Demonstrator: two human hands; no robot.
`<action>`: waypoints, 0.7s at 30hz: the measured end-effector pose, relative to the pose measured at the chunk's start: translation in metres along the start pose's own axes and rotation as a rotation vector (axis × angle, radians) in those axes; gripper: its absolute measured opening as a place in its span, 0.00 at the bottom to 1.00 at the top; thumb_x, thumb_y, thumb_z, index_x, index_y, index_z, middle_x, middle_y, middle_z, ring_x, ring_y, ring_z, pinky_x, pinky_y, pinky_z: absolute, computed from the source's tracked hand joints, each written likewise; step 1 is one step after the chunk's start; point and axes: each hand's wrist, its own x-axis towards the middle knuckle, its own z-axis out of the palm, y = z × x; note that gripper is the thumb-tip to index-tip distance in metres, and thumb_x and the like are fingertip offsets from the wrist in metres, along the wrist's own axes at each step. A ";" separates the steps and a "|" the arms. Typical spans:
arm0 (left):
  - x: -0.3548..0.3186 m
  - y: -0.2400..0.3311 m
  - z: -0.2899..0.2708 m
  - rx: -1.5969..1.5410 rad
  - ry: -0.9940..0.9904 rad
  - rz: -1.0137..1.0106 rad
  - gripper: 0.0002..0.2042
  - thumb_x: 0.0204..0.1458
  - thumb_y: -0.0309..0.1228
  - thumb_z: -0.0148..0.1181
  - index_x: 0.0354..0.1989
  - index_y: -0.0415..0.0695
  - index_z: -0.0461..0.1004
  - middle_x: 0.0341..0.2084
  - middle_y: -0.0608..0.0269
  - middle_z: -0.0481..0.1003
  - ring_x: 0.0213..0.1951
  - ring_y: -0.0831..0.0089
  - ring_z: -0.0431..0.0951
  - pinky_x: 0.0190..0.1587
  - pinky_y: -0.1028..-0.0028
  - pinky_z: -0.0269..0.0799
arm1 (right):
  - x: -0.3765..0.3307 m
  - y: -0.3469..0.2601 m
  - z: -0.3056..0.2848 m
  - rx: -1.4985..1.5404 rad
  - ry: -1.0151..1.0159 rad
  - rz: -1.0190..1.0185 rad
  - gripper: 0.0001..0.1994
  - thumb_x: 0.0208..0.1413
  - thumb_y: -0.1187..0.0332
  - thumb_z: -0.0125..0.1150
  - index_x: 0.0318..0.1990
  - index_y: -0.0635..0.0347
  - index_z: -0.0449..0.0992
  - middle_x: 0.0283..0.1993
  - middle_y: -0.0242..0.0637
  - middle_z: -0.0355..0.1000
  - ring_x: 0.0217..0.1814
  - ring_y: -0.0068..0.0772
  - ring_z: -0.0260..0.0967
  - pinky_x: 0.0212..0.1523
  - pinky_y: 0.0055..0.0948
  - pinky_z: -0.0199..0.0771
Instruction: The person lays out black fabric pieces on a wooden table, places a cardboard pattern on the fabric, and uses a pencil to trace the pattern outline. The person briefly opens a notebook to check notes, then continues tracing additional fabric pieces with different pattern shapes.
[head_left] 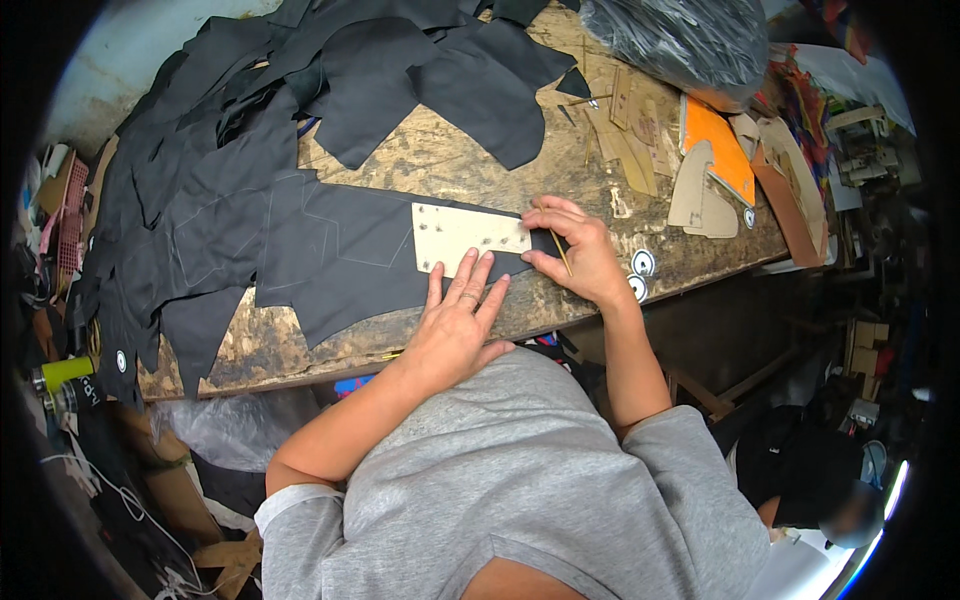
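Note:
A pale cardboard pattern piece lies flat on a sheet of black leather on the worn wooden workbench. My left hand presses down with spread fingers, its fingertips on the lower edge of the pattern piece. My right hand holds a thin yellow marking pencil at the pattern's right end, tip against the leather. Faint traced outlines show on the leather to the left.
Several more black leather pieces are heaped across the bench's back and left. Cardboard templates and an orange one lie at the right, beside a dark plastic bag. Another person sits at lower right.

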 end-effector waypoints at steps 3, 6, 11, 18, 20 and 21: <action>0.001 -0.005 0.001 -0.029 -0.016 -0.003 0.36 0.42 0.43 0.67 0.59 0.39 0.62 0.64 0.46 0.53 0.67 0.50 0.49 0.65 0.44 0.41 | -0.006 0.005 0.004 0.042 -0.003 -0.005 0.18 0.34 0.74 0.72 0.38 0.62 0.78 0.44 0.38 0.76 0.58 0.44 0.67 0.57 0.37 0.66; 0.001 -0.007 0.000 -0.066 -0.007 -0.003 0.36 0.42 0.43 0.67 0.59 0.39 0.63 0.63 0.46 0.54 0.67 0.51 0.49 0.65 0.44 0.41 | -0.008 0.010 0.006 0.076 0.004 0.004 0.18 0.33 0.75 0.72 0.38 0.62 0.78 0.43 0.37 0.77 0.58 0.44 0.67 0.58 0.38 0.65; 0.003 -0.006 0.001 -0.063 -0.015 0.029 0.36 0.43 0.44 0.67 0.59 0.39 0.63 0.63 0.46 0.54 0.67 0.51 0.49 0.65 0.44 0.41 | -0.010 0.016 0.003 0.129 0.040 0.017 0.18 0.32 0.73 0.73 0.37 0.61 0.78 0.42 0.37 0.77 0.58 0.43 0.67 0.55 0.37 0.68; 0.006 0.001 0.004 -0.064 0.020 0.095 0.38 0.43 0.48 0.66 0.61 0.41 0.61 0.64 0.43 0.51 0.68 0.49 0.45 0.64 0.42 0.41 | -0.006 0.011 -0.010 0.526 0.253 0.094 0.11 0.59 0.74 0.54 0.48 0.69 0.74 0.42 0.39 0.76 0.46 0.25 0.72 0.50 0.26 0.71; 0.011 0.003 0.007 -0.037 0.012 0.129 0.40 0.43 0.52 0.65 0.63 0.44 0.59 0.65 0.39 0.47 0.68 0.44 0.42 0.63 0.41 0.40 | -0.002 0.004 -0.012 0.638 0.323 0.156 0.12 0.60 0.72 0.54 0.48 0.68 0.74 0.38 0.37 0.76 0.42 0.25 0.72 0.46 0.25 0.72; 0.014 0.004 0.009 -0.003 0.012 0.114 0.41 0.43 0.53 0.64 0.63 0.45 0.58 0.65 0.38 0.46 0.68 0.43 0.40 0.63 0.40 0.40 | 0.002 0.000 -0.013 0.698 0.363 0.191 0.13 0.60 0.71 0.54 0.49 0.68 0.74 0.37 0.37 0.75 0.40 0.24 0.72 0.44 0.24 0.73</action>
